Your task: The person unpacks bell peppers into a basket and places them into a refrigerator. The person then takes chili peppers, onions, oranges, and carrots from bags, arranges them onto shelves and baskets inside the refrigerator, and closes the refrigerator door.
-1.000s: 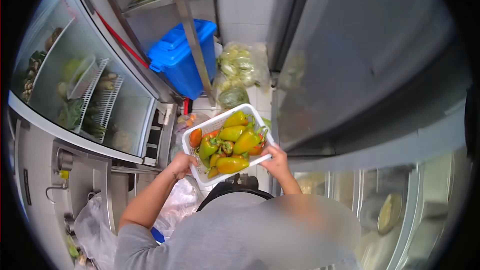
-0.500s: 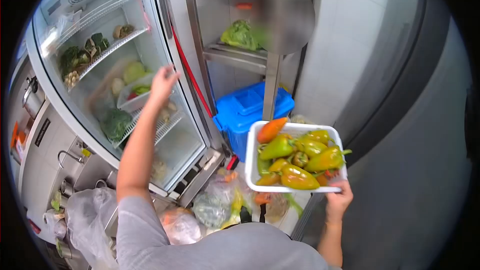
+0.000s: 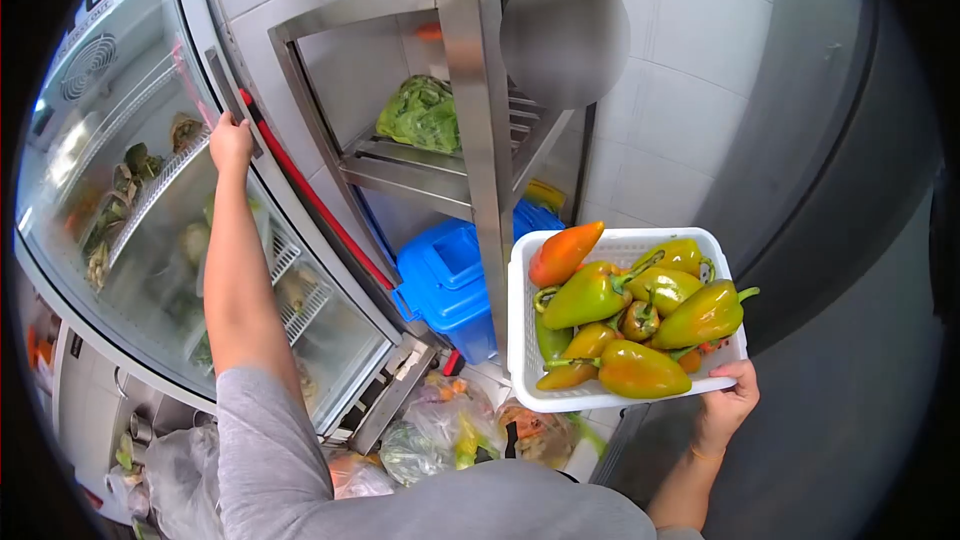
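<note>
In the head view, my right hand (image 3: 728,402) grips the lower right corner of a white plastic basket (image 3: 517,340). Green-yellow peppers (image 3: 640,370) fill it, with an orange pepper (image 3: 566,254) at its far left corner. On the other side, my left hand (image 3: 232,143) has its fingers closed at the recessed door handle (image 3: 226,85) of a glass-door fridge (image 3: 205,0). Through the glass I see wire shelves (image 3: 160,190) with several vegetables on them; my left arm hides part of these.
A steel rack (image 3: 476,140) holding leafy lettuce (image 3: 420,115) stands ahead. Below it sit a blue lidded bin (image 3: 448,270) and a red pole (image 3: 320,195). Plastic bags of vegetables (image 3: 440,430) cover the floor near my body. A large dark grey surface (image 3: 850,340) rises at right.
My left hand has gone from reaching in front of the fridge to its door handle. The basket is nearer and slightly right in view. The view has shifted.
</note>
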The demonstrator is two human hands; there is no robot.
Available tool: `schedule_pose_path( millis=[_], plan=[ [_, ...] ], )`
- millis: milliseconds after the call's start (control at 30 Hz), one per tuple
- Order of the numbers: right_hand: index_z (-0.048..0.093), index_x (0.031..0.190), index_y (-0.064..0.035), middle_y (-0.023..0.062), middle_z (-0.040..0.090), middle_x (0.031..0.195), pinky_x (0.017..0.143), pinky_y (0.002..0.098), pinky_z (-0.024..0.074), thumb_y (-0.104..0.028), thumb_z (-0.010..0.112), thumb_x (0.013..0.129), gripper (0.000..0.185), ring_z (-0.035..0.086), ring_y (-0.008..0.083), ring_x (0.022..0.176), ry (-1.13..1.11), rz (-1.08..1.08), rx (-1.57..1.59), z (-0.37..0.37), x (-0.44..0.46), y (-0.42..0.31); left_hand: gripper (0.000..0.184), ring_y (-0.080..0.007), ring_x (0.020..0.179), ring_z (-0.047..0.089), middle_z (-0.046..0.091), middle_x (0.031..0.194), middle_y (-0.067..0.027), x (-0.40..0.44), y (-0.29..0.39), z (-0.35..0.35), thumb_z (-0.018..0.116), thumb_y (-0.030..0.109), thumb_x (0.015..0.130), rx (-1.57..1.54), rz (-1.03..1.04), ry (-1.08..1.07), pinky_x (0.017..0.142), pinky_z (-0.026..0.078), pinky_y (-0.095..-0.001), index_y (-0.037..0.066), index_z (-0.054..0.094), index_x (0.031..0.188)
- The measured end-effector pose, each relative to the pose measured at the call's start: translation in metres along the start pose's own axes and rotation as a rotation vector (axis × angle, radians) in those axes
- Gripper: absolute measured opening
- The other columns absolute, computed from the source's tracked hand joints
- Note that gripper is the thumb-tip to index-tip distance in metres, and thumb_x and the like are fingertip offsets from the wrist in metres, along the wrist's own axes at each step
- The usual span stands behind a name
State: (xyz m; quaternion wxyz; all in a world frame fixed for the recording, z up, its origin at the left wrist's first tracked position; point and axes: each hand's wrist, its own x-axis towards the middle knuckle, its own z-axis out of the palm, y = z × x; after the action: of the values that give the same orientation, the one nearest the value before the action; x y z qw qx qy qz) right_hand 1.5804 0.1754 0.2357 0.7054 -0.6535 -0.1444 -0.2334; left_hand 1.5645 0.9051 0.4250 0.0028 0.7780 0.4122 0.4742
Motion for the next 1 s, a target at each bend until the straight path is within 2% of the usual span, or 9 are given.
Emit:
schedule_pose_path(
  millis=[133,267,333,400,467,500,600,867,1000],
  plan=[
    [0.053,0.078,-0.0056,0.0043,0.056,0.085,0.084,0.0293,0.0435,0.009,0.068,0.067,0.023,0.055,0.015,0.086,-0.06,-0.068,0.078,-0.003,0.017,0.01,0.027,-0.0329,0.079,0.063,0.065,0.084,-0.0168,-0.064,0.018,-0.055,0.067,0.024,0.079,-0.184,0.084,0.081,0.071,0.049,-0.0423,0.003,0.058,0.092],
    [0.049,0.081,-0.0078,0.0053,0.056,0.09,0.082,0.0299,0.0455,0.001,0.072,0.073,0.026,0.056,0.0163,0.088,-0.27,-0.075,0.283,0.005,0.045,-0.002,0.022,-0.0089,0.06,0.051,0.053,0.066,-0.0019,-0.162,0.066,-0.16,0.068,0.021,0.082,-0.719,0.015,-0.101,0.057,0.044,-0.0245,0.003,0.056,0.082],
    [0.048,0.081,-0.008,0.0055,0.056,0.09,0.08,0.0289,0.0461,-0.001,0.073,0.074,0.027,0.057,0.016,0.086,-0.341,-0.08,0.33,0.013,0.057,-0.01,0.018,-0.0033,0.062,0.047,0.046,0.066,0.004,-0.215,0.085,-0.221,0.064,0.017,0.086,-0.789,0.052,-0.062,0.055,0.04,-0.0207,0.002,0.057,0.083],
    [0.048,0.079,-0.0073,0.0049,0.055,0.087,0.079,0.0274,0.0455,0.002,0.07,0.072,0.025,0.056,0.0154,0.083,-0.389,-0.071,0.345,0.034,0.063,-0.023,0.02,-0.0072,0.07,0.055,0.058,0.077,-0.0009,-0.261,0.08,-0.265,0.061,0.014,0.089,-1.064,-0.032,0.106,0.061,0.045,-0.0219,-0.004,0.06,0.097],
    [0.049,0.076,-0.0063,0.0031,0.053,0.081,0.079,0.0267,0.0437,0.011,0.064,0.068,0.024,0.054,0.0139,0.081,-0.405,-0.066,0.381,0.065,0.066,-0.035,0.045,-0.0208,0.105,0.06,0.06,0.118,-0.016,-0.307,0.017,-0.305,0.049,0.026,0.095,-1.288,0.094,0.3,0.091,0.047,-0.0331,-0.009,0.052,0.123],
    [0.05,0.076,-0.0059,0.0036,0.054,0.082,0.079,0.0264,0.0439,0.011,0.064,0.067,0.023,0.054,0.0137,0.08,-0.426,-0.099,0.43,0.085,0.066,-0.044,0.051,-0.0229,0.108,0.058,0.059,0.118,-0.018,-0.326,0.013,-0.33,0.042,0.036,0.098,-0.945,0.373,0.386,0.094,0.045,-0.0365,-0.008,0.051,0.122],
    [0.051,0.078,-0.0053,0.0018,0.052,0.081,0.081,0.025,0.042,0.011,0.063,0.068,0.022,0.054,0.0133,0.083,-0.51,-0.127,0.56,0.148,0.067,-0.062,0.058,-0.0279,0.11,0.054,0.058,0.117,-0.0204,-0.38,0.019,-0.432,0.032,0.047,0.099,-1.518,0.217,0.139,0.1,0.039,-0.0439,-0.005,0.052,0.116],
    [0.059,0.086,-0.0002,0.0046,0.061,0.085,0.07,0.0231,0.0485,0.009,0.069,0.074,0.017,0.059,0.0116,0.078,-0.679,-0.285,1.023,0.353,0.067,-0.173,0.055,-0.0261,0.12,0.046,0.046,0.132,-0.0167,-0.452,-0.017,-0.569,0.045,0.037,0.096,-0.654,0.072,0.567,0.104,0.031,-0.0369,-0.003,0.038,0.133],
    [0.063,0.087,0.0047,0.0077,0.065,0.08,0.069,0.0215,0.0478,0.002,0.075,0.072,0.02,0.062,0.0125,0.074,-0.568,-0.316,0.991,0.442,0.06,-0.252,0.062,-0.0252,0.125,0.042,0.04,0.14,-0.0148,-0.46,-0.05,-0.61,0.052,0.032,0.094,-0.231,-0.076,0.704,0.107,0.027,-0.0334,-0.002,0.031,0.141]
  ],
)
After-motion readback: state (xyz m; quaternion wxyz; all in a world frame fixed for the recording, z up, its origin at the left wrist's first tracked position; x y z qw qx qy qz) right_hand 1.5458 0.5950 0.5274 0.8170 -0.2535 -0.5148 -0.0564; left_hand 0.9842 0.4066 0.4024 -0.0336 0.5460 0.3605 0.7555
